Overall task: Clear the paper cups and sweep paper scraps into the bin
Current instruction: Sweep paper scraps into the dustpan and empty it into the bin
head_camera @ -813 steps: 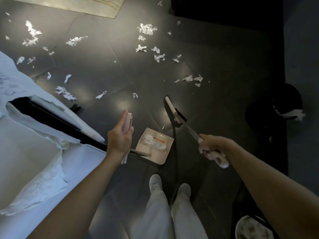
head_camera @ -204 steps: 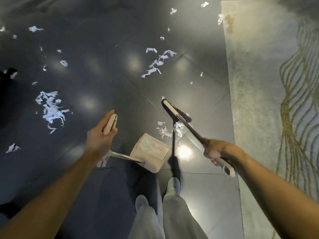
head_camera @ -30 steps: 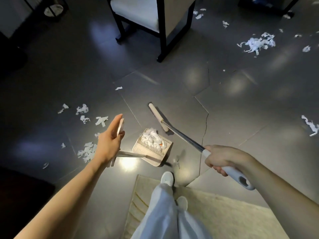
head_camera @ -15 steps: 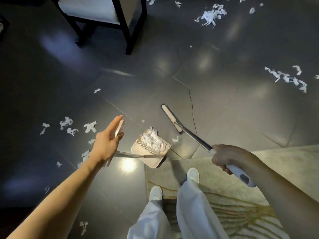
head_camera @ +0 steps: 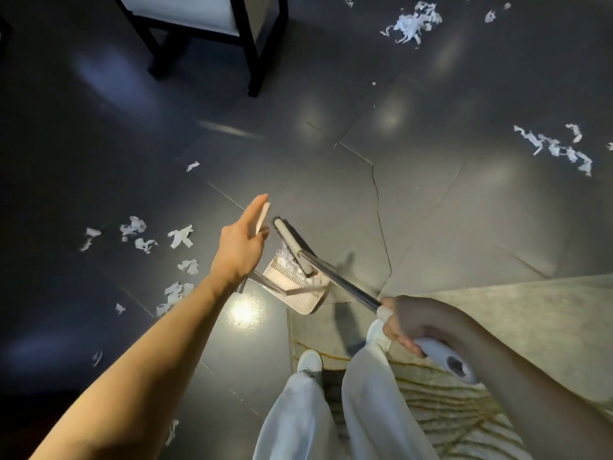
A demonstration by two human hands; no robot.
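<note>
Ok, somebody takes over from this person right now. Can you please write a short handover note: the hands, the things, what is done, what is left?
Left hand: pinches the top grip of the long-handled dustpan, which is low beside the rug.
Right hand: grips the broom handle; the broom head is over the pan's mouth.
Done: a heap of paper scraps lies in the pan.
Left: loose scraps on the floor to the left, to the right and at the top. No bin or paper cups are in view.
</note>
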